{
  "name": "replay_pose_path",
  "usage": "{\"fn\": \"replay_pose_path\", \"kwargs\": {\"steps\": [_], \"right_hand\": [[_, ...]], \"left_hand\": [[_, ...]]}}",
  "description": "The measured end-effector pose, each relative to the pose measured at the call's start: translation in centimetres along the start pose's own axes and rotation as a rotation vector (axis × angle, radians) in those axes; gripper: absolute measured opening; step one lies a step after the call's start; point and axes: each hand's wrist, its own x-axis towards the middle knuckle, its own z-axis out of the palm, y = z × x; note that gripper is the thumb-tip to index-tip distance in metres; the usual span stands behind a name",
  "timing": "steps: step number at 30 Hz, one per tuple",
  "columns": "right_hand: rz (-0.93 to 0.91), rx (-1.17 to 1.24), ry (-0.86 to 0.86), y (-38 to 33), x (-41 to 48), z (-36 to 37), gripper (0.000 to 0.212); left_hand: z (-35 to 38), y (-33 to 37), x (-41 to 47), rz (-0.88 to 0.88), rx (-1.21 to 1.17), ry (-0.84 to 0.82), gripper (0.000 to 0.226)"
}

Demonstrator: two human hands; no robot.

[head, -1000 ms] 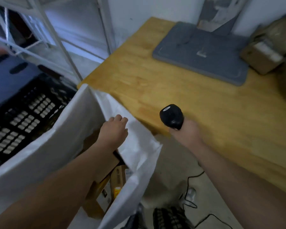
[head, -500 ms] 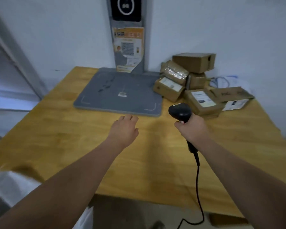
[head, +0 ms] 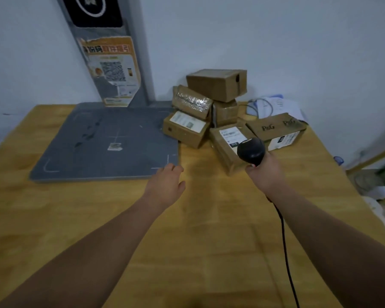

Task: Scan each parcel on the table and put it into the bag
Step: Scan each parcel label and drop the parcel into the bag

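Table [head: 187, 241] top is now filling the frame. 1 s ago the view was looking down into the bag at lower left, L hand at its rim; 0.5 s ago it was already swinging up to the pile. Bag is sitting out of frame now. Reading this as one drop finishing and the person turning back for the next parcel.

L hand [head: 165, 187] is reaching fwd at frame centre, carrying nothing, fingers lying loosely straight and close together. Tips are hanging over the lower right corner of the grey pad [head: 105, 143]; can't tell if touching. It is sitting nearer the pile than 0.5 s ago.

R hand [head: 265, 172], centre right, is clamping its fingers round the scanner [head: 251, 150] handle, head pointing up-frame. Cable [head: 285, 241] is trailing down to the bottom edge.

Parcels [head: 217, 84]: abt six brown boxes stacking and leaning upper centre-right, against the wall, just right of the pad. Near parcel [head: 229, 138] is lying frontmost, white label facing up, scanner head partly covering it.

Judgement: task is running partway, pile still waiting. Next is prob. scanning the near parcel's label, L hand then lifting it. Since the label is already showing, little turning is needed. Risk: neighbours leaning close, so dragging it out may be shifting them.
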Motion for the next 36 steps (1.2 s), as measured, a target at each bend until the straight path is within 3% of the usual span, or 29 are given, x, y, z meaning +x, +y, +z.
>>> {"fn": "replay_pose_path", "kwargs": {"steps": [4, 8, 15, 20, 25, 32, 36], "right_hand": [[-0.003, -0.076, 0.0, 1.5, 3.4, -0.6, 0.016], [-0.049, -0.127, -0.023, 2.9, 7.7, -1.6, 0.01], [0.001, -0.214, -0.158, 5.3, 19.0, -3.9, 0.057], [0.082, -0.251, -0.255, 6.7, 26.2, -5.0, 0.054], [0.131, -0.281, -0.407, 8.7, 31.9, -4.5, 0.099], [0.163, -0.084, -0.458, 11.2, 33.5, -3.9, 0.082], [0.193, -0.088, -0.455, 11.5, 31.8, -3.3, 0.093]], "left_hand": [[0.5, 0.7, 3.8, 0.004, -0.071, -0.047, 0.044], [1.4, 2.7, 7.9, -0.1, -0.253, -0.091, 0.05], [3.2, 8.7, 16.6, -0.246, -0.447, -0.065, 0.075], [5.2, 11.8, 22.1, -0.341, -0.442, -0.029, 0.09], [6.8, 11.6, 25.4, -0.495, -0.481, -0.05, 0.103], [8.3, 11.3, 26.5, -0.495, -0.57, -0.019, 0.104], [8.0, 11.1, 25.1, -0.464, -0.608, -0.009, 0.103]]}}
